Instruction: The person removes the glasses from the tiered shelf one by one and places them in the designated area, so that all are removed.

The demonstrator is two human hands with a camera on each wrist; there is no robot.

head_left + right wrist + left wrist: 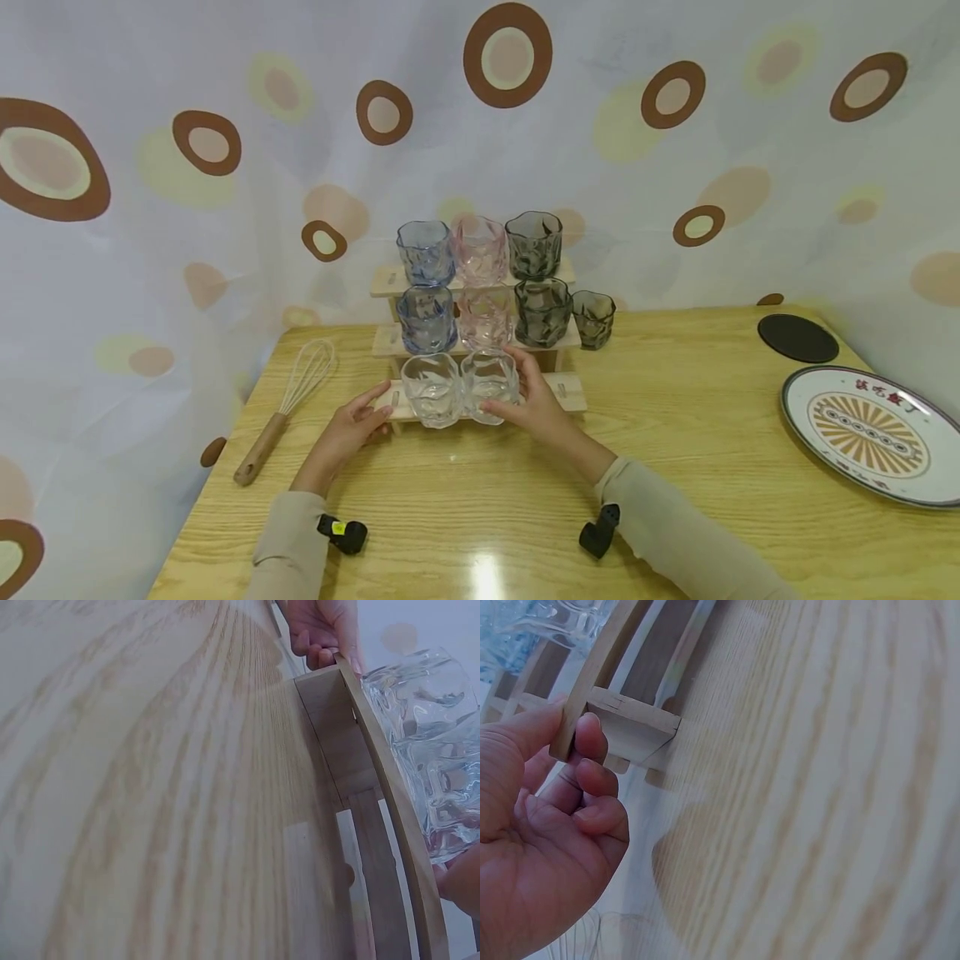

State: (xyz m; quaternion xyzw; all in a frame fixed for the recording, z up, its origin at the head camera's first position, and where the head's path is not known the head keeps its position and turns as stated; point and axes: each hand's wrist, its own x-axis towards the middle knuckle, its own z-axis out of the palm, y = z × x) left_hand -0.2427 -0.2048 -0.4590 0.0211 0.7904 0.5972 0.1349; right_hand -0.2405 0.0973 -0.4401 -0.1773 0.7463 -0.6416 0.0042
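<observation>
A three-step wooden rack (pixel 567 392) stands against the back of the table. My left hand (pixel 350 429) pinches the left end of its lowest step, thumb above and fingers curled beneath, as the left wrist view shows. On that step two clear glasses stand side by side. My right hand (pixel 534 406) holds the right clear glass (pixel 489 385) around its side, thumb at the front. The left clear glass (pixel 431 392) sits right beside it. Blue (pixel 427 321), pink (pixel 486 318) and grey glasses (pixel 542 314) fill the middle step, with the same colours on the top step.
A smaller grey glass (pixel 594 320) stands right of the rack. On the left lies a whisk (pixel 279 417) with a wooden handle. At the right are a black round coaster (pixel 797 337) and a large patterned plate (pixel 937 442). A spotted cloth (pixel 465 167) hangs behind the table.
</observation>
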